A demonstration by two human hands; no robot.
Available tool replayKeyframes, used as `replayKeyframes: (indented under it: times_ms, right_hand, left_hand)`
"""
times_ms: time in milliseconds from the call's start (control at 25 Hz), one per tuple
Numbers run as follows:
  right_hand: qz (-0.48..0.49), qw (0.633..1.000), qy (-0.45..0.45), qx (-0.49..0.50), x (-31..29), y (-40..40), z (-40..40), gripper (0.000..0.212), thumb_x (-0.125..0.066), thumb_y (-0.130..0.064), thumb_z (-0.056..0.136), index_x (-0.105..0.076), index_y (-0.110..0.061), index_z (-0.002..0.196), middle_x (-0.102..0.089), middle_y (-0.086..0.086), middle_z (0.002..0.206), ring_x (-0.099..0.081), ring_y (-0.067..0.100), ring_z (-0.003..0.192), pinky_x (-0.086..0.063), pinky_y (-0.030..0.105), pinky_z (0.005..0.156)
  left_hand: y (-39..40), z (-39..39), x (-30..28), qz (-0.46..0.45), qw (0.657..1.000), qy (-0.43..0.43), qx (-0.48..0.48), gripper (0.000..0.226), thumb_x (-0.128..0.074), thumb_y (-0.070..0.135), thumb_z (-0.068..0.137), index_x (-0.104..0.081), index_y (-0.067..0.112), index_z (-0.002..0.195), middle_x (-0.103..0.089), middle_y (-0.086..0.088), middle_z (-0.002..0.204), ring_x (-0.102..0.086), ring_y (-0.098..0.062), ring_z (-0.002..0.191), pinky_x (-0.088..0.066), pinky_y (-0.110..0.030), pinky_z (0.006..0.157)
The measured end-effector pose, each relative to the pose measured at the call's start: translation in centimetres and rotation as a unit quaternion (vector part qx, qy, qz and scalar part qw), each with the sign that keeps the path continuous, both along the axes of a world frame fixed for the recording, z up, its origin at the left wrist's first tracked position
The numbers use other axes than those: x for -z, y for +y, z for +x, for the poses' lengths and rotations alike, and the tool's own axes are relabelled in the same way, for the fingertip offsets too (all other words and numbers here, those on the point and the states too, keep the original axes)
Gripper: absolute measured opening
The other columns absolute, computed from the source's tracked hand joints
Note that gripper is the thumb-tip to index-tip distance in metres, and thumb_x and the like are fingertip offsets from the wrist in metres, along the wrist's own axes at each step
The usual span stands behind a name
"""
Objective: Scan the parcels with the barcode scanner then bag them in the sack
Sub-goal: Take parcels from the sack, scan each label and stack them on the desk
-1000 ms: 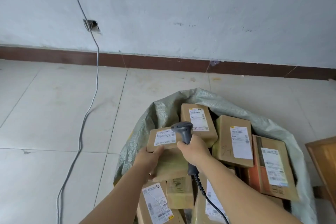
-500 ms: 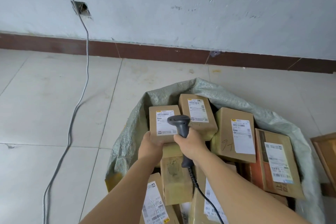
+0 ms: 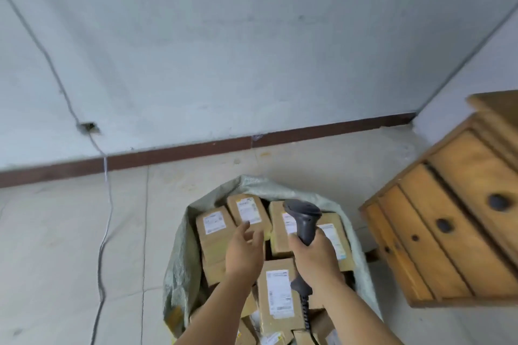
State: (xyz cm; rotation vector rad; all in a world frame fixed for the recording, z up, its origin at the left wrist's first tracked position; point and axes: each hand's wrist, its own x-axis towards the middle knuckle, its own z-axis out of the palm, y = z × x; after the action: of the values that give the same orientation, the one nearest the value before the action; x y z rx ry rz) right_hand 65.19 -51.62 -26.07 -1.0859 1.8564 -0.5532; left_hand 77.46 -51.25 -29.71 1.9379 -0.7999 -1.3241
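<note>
Parcels of brown cardboard with white printed labels [image 3: 214, 235] fill the grey-green woven plastic sack [image 3: 182, 269], which stands open-mouthed on the pale tiled floor [image 3: 70, 246]. Above them hovers the left hand [image 3: 243, 252], its fingers spread and relaxed, holding nothing; whether the fingertips touch the labelled box beneath cannot be told (the frame is blurred). The right hand [image 3: 315, 259] grips the handle of a dark grey pistol-shaped barcode scanner [image 3: 304, 218], whose head points up and away over the sack, with its coiled black cable [image 3: 305, 308] running down along the forearm. One parcel [image 3: 277, 294] lies label-up between the two forearms. Beside the sack, to the right, stands a wooden chest of drawers with dark round knobs [image 3: 454, 221]. A thin grey wire [image 3: 105, 218] trails down the wall and across the floor.
</note>
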Motion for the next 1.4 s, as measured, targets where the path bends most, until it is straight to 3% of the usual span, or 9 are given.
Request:
replayKeyframes:
  times_ms: [240,360,440,640,760,880,1000,1080,1400]
  right_hand:
    - [-0.086,0.988,-0.010,0.127,-14.5,5.5,-8.1,0.012,-0.056,-0.022,0.091,-0.048,-0.014,0.087,-0.057,0.003,0.066,-0.060,0.020,0.063,-0.039,0.027,0.050]
    - [-0.113,0.975,-0.016,0.191,-20.0,8.8,-12.8,0.016,-0.056,-0.024,0.090,-0.052,-0.010,0.097,-0.067,0.011,0.079,-0.069,0.031,0.082,-0.051,0.042,0.063]
    - [-0.135,0.964,-0.022,0.229,-22.8,11.0,-16.0,0.027,-0.055,-0.022,0.090,-0.056,0.000,0.106,-0.066,0.006,0.075,-0.070,0.035,0.084,-0.051,0.042,0.064]
    - [-0.163,0.937,-0.011,0.309,-28.5,16.5,-24.3,0.022,-0.055,-0.019,0.093,-0.050,-0.007,0.076,-0.056,0.012,0.067,-0.069,0.022,0.062,-0.046,0.036,0.058]
    - [-0.185,0.918,-0.011,0.350,-30.7,19.2,-30.1,0.022,-0.057,-0.018,0.090,-0.050,-0.007,0.072,-0.055,0.011,0.065,-0.067,0.034,0.066,-0.044,0.037,0.057]
    - [-0.198,0.905,-0.022,0.376,-32.4,21.7,-36.8,0.017,-0.057,-0.019,0.091,-0.056,-0.002,0.089,-0.060,0.008,0.065,-0.068,0.031,0.066,-0.047,0.036,0.058]
    - [-0.212,0.892,-0.017,0.398,-34.0,24.1,-44.2,0.024,-0.056,-0.022,0.091,-0.056,0.000,0.100,-0.063,0.005,0.066,-0.070,0.040,0.079,-0.049,0.037,0.058]
    - [-0.213,0.883,-0.009,0.418,-34.7,25.8,-48.9,0.025,-0.056,-0.024,0.092,-0.057,0.000,0.100,-0.065,0.007,0.067,-0.071,0.034,0.075,-0.051,0.036,0.059]
    - [-0.198,0.843,0.004,0.499,-34.6,31.4,-62.7,0.017,-0.057,-0.021,0.089,-0.057,-0.005,0.089,-0.064,0.007,0.060,-0.064,0.027,0.057,-0.049,0.033,0.055]
  left_hand:
    - [1.2,-8.7,-14.3,-0.091,0.984,0.047,0.149,0.048,-0.048,0.034,0.098,-0.041,0.015,0.142,-0.063,-0.001,0.115,-0.062,-0.015,0.093,-0.045,-0.028,0.077]
    - [2.3,-13.6,-19.4,-0.115,0.967,0.065,0.216,0.050,-0.051,0.037,0.096,-0.043,0.017,0.141,-0.061,-0.007,0.125,-0.063,-0.023,0.105,-0.049,-0.040,0.094]
    - [3.2,-17.1,-22.0,-0.125,0.957,0.081,0.251,0.050,-0.052,0.038,0.096,-0.044,0.016,0.140,-0.062,-0.009,0.124,-0.063,-0.025,0.107,-0.048,-0.046,0.098]
    - [6.4,-26.9,-27.7,-0.161,0.926,0.085,0.332,0.048,-0.049,0.038,0.097,-0.044,0.018,0.141,-0.061,-0.007,0.125,-0.063,-0.025,0.106,-0.050,-0.045,0.095]
    - [8.2,-33.4,-30.0,-0.176,0.905,0.100,0.375,0.051,-0.047,0.041,0.097,-0.040,0.021,0.143,-0.057,-0.005,0.131,-0.058,-0.025,0.114,-0.048,-0.047,0.098]
    - [9.8,-40.4,-31.5,-0.196,0.888,0.080,0.409,0.053,-0.043,0.044,0.098,-0.036,0.021,0.146,-0.054,-0.003,0.135,-0.056,-0.024,0.118,-0.044,-0.044,0.101]
    - [11.8,-48.5,-32.8,-0.202,0.880,0.075,0.423,0.052,-0.045,0.043,0.098,-0.037,0.024,0.146,-0.053,-0.002,0.136,-0.057,-0.020,0.114,-0.048,-0.038,0.094]
    - [13.6,-53.7,-33.8,-0.198,0.865,0.066,0.456,0.052,-0.045,0.041,0.098,-0.035,0.025,0.147,-0.051,-0.001,0.139,-0.056,-0.017,0.113,-0.049,-0.032,0.087]
    - [18.9,-69.4,-33.1,-0.152,0.823,0.079,0.542,0.071,-0.052,0.045,0.095,-0.015,0.028,0.153,-0.034,-0.005,0.154,-0.039,-0.026,0.137,-0.037,-0.043,0.110]
